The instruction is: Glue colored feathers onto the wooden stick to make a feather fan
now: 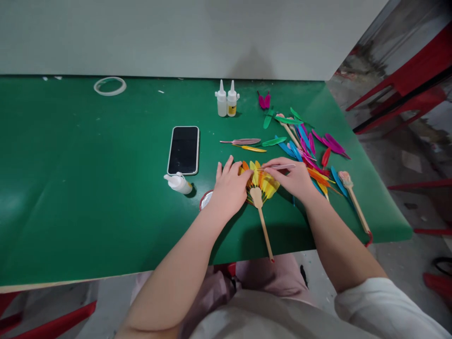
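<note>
A fan (pixel 256 197) of yellow and orange feathers on a pale wooden handle lies in front of me, its handle end reaching the table's near edge. My left hand (pixel 231 183) rests on the left side of the feathers, fingers spread, with the thumb pressing on them. In my right hand (pixel 294 181) is a slim pair of tweezers (pixel 280 166), pinched between the fingers, tip pointing left over the upper feathers. Whether the tip grips a feather is too small to tell. A round red-rimmed lid or dish (pixel 205 200) is partly hidden behind my left forearm.
On the green table (pixel 106 188), loose coloured feathers (pixel 303 141) lie to the right, near another wooden stick (pixel 356 207). Two glue bottles (pixel 226 101) stand at the back. Left of my hands are a phone (pixel 183 150), another glue bottle (pixel 179 183) and a tape ring (pixel 110 86).
</note>
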Motion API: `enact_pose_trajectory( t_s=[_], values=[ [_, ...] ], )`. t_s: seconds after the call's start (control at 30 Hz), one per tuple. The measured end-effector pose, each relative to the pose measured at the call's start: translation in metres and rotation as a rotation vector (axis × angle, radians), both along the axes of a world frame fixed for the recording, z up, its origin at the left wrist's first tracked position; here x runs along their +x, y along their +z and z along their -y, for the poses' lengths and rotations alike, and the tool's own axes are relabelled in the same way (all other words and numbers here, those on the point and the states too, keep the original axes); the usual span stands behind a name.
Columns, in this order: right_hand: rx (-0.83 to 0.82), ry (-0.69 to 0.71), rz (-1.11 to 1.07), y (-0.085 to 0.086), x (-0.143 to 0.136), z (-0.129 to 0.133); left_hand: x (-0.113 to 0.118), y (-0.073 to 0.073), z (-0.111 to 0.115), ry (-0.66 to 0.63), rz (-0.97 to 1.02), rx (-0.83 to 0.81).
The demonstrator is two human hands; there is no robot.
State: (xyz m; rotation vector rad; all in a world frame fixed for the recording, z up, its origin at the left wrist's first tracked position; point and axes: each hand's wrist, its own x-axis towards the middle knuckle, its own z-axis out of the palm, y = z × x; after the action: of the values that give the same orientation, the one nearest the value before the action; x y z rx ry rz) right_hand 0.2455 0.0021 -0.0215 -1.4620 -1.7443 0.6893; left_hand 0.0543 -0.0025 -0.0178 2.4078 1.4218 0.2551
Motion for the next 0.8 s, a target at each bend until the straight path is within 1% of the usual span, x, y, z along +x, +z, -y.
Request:
enact_pose_trajectory(
  t_s=[0.13,0.23,0.37,0.5,0.67,0.73,0.8],
  values=[
    [0.016,-0.151,-0.118,0.0072,0.0016,-0.0007,-0.0016,-0.0012,-0.0021,-0.004,0.060,-0.050],
    [0.040,-0.190,-0.139,0.0077,0.0020,-0.0020,-0.0033,-0.0027,-0.0043,0.026,0.088,-0.027],
    [0.038,-0.207,-0.146,0.0064,0.0014,-0.0025,-0.0037,-0.0016,-0.0045,0.018,0.061,-0.032],
    [0.030,-0.189,-0.140,0.0066,0.0005,-0.0018,-0.0029,0.0009,-0.0022,-0.004,0.046,-0.041],
    [0.034,-0.183,-0.126,0.0064,0.0005,-0.0016,-0.0021,-0.0013,-0.0024,-0.020,0.048,-0.047],
    [0.044,-0.185,-0.119,0.0055,0.0010,-0.0018,-0.0021,-0.0006,-0.0034,-0.009,0.079,-0.024],
    [0.054,-0.191,-0.119,0.0046,0.0018,-0.0021,-0.0037,0.0051,-0.0032,-0.002,0.162,0.025]
  ],
)
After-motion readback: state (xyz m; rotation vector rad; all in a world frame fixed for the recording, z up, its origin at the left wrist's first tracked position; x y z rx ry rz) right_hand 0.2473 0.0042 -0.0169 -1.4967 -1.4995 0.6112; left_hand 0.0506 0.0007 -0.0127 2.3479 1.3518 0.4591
